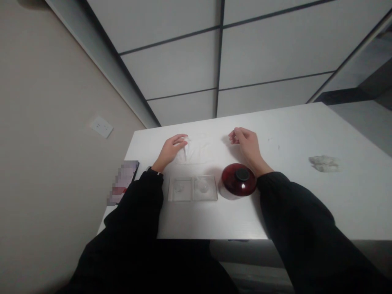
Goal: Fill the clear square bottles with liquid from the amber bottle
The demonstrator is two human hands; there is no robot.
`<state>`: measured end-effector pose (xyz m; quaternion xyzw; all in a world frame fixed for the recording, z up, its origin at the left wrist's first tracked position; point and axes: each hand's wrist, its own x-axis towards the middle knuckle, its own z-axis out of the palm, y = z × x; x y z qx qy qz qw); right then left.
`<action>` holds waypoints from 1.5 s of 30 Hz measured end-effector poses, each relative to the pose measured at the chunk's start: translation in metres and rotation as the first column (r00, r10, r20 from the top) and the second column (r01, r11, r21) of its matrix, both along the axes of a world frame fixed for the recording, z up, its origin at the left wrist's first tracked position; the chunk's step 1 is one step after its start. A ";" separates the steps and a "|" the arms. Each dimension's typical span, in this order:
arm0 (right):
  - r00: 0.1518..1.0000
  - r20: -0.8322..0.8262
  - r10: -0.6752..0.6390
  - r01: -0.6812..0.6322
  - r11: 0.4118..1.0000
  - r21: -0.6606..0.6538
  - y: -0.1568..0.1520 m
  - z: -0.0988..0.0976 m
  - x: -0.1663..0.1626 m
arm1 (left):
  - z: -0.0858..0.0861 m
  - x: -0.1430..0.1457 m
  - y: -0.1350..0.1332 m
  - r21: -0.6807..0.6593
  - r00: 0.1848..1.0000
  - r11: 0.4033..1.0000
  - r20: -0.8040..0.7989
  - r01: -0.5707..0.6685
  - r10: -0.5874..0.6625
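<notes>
A thin white sheet (pixel 197 150) lies flat on the white table (pixel 294 122), hard to tell from the tabletop. My left hand (pixel 170 150) rests at the sheet's left edge, fingertips pinched on it. My right hand (pixel 247 145) is at the sheet's right side with its fingers curled; whether they grip the sheet is unclear. Nearer to me, just below the sheet, stand two clear square dishes (pixel 192 188) side by side. To their right, by my right wrist, is a dark red round container (pixel 234 184) with a black knob on its lid.
A crumpled grey-white wad (pixel 324 163) lies at the table's right. A phone (pixel 123 182) rests on the left edge near the beige wall, which has a wall socket (pixel 101 127). The table's near edge runs just below the dishes.
</notes>
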<state>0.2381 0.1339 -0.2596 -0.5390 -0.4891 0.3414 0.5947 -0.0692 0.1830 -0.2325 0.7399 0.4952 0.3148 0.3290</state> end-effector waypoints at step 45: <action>1.000 -0.021 0.001 0.000 1.000 0.022 0.000 0.000 -0.001 | 0.080 0.018 -0.151 0.007 0.815 0.884 -0.389 0.468 -0.428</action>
